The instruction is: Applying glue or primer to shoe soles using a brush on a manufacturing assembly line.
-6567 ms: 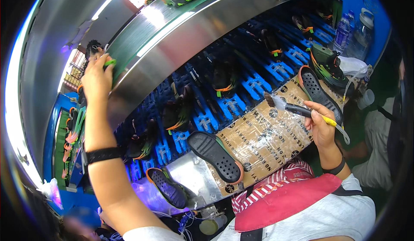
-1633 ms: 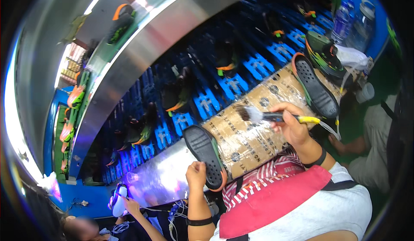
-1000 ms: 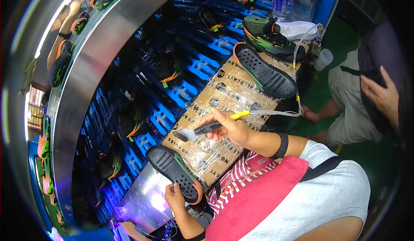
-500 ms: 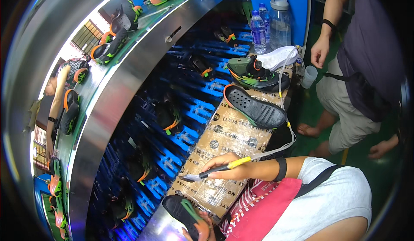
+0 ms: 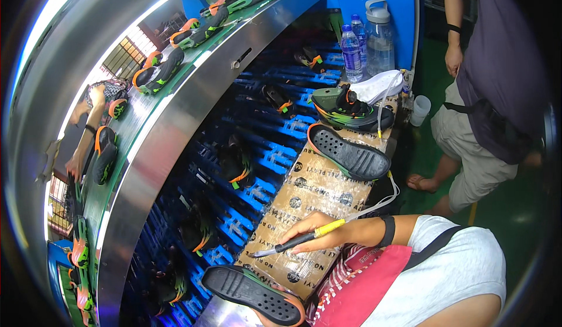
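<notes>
My right hand [image 5: 310, 231] grips a brush [image 5: 297, 242] with a black and yellow handle and a thin clear tube running from its back end. The bristles are just over or touching the taped cardboard [image 5: 310, 204]; I cannot tell which. At the lower edge, my left hand [image 5: 263, 320] holds a black shoe sole [image 5: 252, 290] with an orange rim, its perforated inner face turned up. Most of that hand is hidden under the sole. A similar sole [image 5: 350, 152] lies farther along the cardboard, beside a black and green shoe upper [image 5: 345, 109].
Left of the cardboard, blue conveyor racks [image 5: 257, 192] carry several dark shoe parts. A green belt [image 5: 132, 113] above holds more. Water bottles [image 5: 351, 55], a large jug [image 5: 379, 40], a white sole [image 5: 380, 86] and a plastic cup [image 5: 420, 110] stand at the far end. Another person [image 5: 497, 87] stands at right.
My left hand has turned the sole so its perforated inner face shows. The brush has shifted slightly down. Shoe parts on the belt have moved, and the person at right has lowered a hand.
</notes>
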Motion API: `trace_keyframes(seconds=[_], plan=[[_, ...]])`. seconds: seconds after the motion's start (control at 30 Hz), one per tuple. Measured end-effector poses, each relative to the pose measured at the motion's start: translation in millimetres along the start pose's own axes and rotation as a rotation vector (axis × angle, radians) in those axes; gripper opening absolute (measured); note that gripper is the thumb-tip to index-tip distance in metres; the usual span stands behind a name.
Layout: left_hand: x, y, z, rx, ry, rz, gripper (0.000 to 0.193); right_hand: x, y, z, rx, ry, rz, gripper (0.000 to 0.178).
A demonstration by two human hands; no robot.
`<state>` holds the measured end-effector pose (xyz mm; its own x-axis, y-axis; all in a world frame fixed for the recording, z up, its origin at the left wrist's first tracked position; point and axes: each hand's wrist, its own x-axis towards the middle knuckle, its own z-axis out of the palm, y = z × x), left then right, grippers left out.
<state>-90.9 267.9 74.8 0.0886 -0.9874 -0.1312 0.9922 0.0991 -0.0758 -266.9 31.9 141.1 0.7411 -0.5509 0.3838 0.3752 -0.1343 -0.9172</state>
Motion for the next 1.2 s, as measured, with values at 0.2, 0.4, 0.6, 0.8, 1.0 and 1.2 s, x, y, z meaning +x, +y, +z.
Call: trace_keyframes(seconds=[0.2, 0.4, 0.6, 0.8, 1.0, 1.2], plan=[[23, 9, 6, 0.135, 0.097, 0.216, 0.063, 3, -10, 1, -0.01, -0.049, 0.029, 0.03], [53, -14, 34, 0.487, 0.269, 0.201, 0.056, 5, -28, 5, -0.019, 0.133, 0.026, 0.024], [62, -31, 18, 0.378, 0.1, 0.134, 0.056, 19, -36, 23, -0.195, 0.023, -0.194, 0.024], [59, -38, 13, 0.409, 0.098, 0.066, 0.053, 34, -29, 53, -0.518, 0.106, -0.436, 0.025], [50, -38, 14, 0.459, 0.159, 0.103, 0.052, 27, -9, 83, -0.728, 0.008, -0.457, 0.027], [48, -30, 19, 0.452, 0.038, 0.159, 0.056, 24, -8, 88, -0.393, -0.189, -0.567, 0.024]])
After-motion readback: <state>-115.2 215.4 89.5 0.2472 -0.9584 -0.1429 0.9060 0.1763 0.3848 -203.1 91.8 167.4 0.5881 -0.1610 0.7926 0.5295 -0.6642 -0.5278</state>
